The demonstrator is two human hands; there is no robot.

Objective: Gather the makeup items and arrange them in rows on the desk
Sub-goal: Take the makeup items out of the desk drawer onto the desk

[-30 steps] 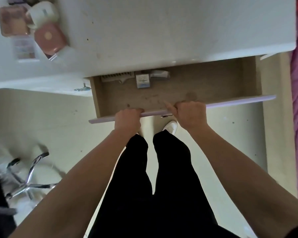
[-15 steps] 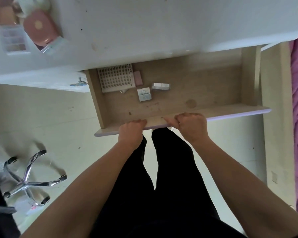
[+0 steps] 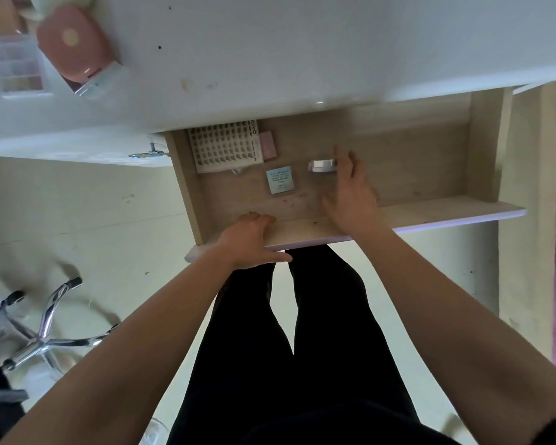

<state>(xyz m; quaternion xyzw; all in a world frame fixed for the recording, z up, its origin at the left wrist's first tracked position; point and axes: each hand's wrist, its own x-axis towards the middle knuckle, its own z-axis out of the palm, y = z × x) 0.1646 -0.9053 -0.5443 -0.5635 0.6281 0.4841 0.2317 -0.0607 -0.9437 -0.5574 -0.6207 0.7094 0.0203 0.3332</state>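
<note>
Head view, looking down: the white bench [image 3: 302,53] fills the top of the picture, and below its front edge the wooden drawer [image 3: 430,175] stands pulled well out. By my reading the gathering has barely begun. A few makeup items sit together at the bench's far left corner, a clear palette [image 3: 16,65] of pale shades with a pink compact [image 3: 73,43] just beside it, but they lie in a loose cluster, not in rows, and most of the benchtop carries nothing arranged. The rest lie on the drawer floor: a lash tray [image 3: 225,146] in the back left corner, a flat pink piece [image 3: 268,145] touching its right side, a blue packet [image 3: 280,180] nearer the front, and a small silver jar [image 3: 321,165] to the right of that. The left hand [image 3: 247,239] grips the drawer's front panel, fingers folded over the top edge and thumb along the outer face. The right hand [image 3: 350,191] hovers inside the drawer with fingers spread, holding nothing, fingertips just beside the silver jar — whether they touch it I cannot tell. Every drawer item is yet to be lifted out, and the row-making on the bench is all left to do.
</note>
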